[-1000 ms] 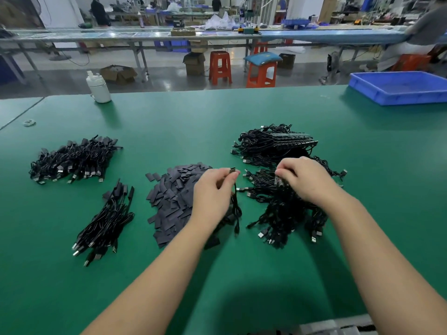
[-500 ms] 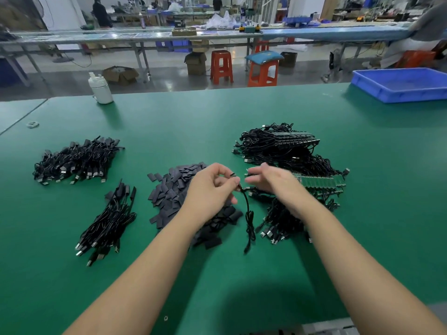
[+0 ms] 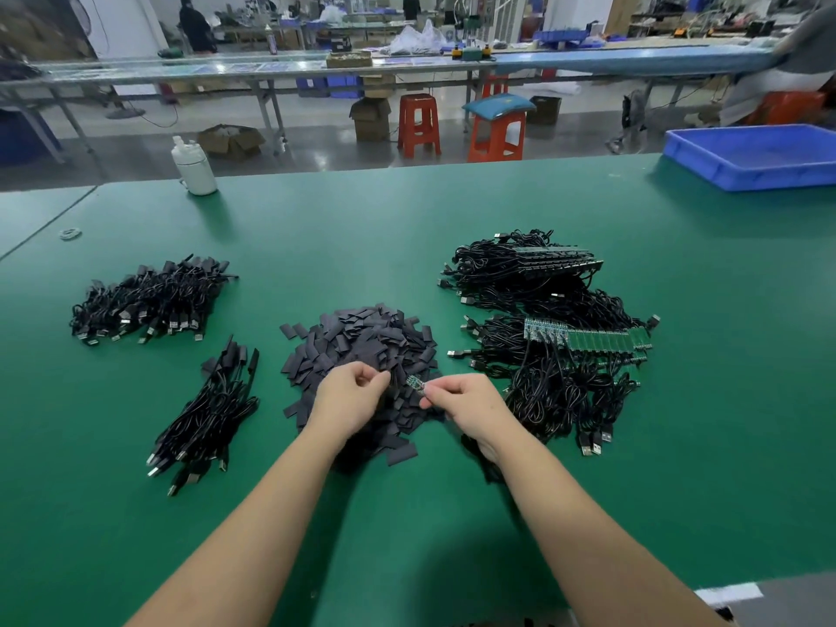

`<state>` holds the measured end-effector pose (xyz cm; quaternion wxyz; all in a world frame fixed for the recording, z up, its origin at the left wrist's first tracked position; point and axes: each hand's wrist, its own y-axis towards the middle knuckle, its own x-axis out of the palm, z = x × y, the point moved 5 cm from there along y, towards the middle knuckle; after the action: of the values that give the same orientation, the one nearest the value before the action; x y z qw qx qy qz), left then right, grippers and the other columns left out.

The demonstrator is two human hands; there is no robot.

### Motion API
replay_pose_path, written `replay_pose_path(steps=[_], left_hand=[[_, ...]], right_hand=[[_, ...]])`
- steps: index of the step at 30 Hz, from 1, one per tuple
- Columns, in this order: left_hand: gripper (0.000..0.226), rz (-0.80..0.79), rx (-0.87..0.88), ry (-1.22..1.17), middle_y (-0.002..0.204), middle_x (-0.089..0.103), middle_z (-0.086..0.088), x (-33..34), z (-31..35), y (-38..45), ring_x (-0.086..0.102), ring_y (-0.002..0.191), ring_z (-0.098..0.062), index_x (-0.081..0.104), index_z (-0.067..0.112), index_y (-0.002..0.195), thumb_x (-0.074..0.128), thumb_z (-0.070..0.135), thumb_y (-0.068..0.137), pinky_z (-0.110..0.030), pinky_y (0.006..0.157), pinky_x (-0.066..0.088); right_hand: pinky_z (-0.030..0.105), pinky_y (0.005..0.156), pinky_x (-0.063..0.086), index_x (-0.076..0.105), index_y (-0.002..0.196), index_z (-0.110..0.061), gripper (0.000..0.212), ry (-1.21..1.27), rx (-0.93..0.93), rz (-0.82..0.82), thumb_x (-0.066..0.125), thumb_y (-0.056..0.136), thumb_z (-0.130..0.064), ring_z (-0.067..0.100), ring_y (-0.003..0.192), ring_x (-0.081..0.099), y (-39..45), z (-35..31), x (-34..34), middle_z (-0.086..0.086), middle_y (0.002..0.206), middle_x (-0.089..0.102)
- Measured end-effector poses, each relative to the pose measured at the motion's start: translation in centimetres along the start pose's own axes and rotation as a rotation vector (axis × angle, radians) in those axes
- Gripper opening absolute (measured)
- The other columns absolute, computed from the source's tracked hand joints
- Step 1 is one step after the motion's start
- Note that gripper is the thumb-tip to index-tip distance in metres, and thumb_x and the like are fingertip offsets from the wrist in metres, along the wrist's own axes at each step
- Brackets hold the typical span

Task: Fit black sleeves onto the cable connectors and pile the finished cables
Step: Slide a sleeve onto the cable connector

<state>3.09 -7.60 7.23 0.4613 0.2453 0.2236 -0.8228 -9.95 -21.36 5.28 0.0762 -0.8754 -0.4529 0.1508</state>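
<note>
your right hand point(image 3: 470, 400) pinched the small green connector board point(image 3: 415, 383), long axis pointing left toward your left hand point(image 3: 350, 395), just beside it. left fingers curled, pinching what looked like a flat matte sleeve; unclear. both sat over the sleeve heap point(image 3: 362, 350), mid-bench, nearer the front edge.

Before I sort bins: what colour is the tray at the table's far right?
Blue tray, plain in the head view.

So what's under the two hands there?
Under the left hand and right hand lies the heap of black sleeves on the green table. The hands cover the sleeves directly below them.
</note>
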Motion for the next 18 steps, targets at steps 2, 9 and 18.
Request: replay_pose_path(steps=[2, 9, 18], left_hand=[[0.025, 0.052, 0.026, 0.243, 0.078, 0.065, 0.007, 0.2, -1.0, 0.3, 0.061, 0.078, -0.016, 0.062, 0.024, 0.081, 0.065, 0.048, 0.087, -0.030, 0.068, 0.047], [0.025, 0.120, 0.033, 0.460, 0.086, 0.059, 0.006, 1.4, -2.3, 0.5, 0.059, 0.083, -0.020, 0.055, 0.029, 0.080, 0.066, 0.050, 0.085, -0.031, 0.067, 0.046], [0.013, -0.040, 0.239, 0.019, 0.090, 0.070, 0.017, 0.2, -0.9, -0.6, 0.062, 0.085, -0.003, 0.072, 0.035, 0.091, 0.071, 0.022, 0.088, -0.017, 0.077, 0.043]], right_hand=[[0.023, 0.045, 0.029, 0.074, 0.081, -0.018, 0.015, 0.113, 0.068, -0.004, 0.066, 0.094, -0.016, 0.011, 0.047, 0.035, 0.4, 1.5, 0.7, 0.006, 0.080, 0.075], [0.025, 0.048, 0.050, 0.070, 0.095, -0.010, 0.005, 0.230, 0.084, -0.094, 0.066, 0.094, -0.008, 0.010, 0.049, 0.054, 0.4, 4.9, 2.2, 0.008, 0.083, 0.075], [0.024, 0.045, 0.046, 0.066, 0.112, -0.004, 0.017, 0.286, 0.083, -0.153, 0.063, 0.095, -0.004, 0.013, 0.049, 0.055, 0.4, 5.6, 2.3, 0.010, 0.089, 0.076]])
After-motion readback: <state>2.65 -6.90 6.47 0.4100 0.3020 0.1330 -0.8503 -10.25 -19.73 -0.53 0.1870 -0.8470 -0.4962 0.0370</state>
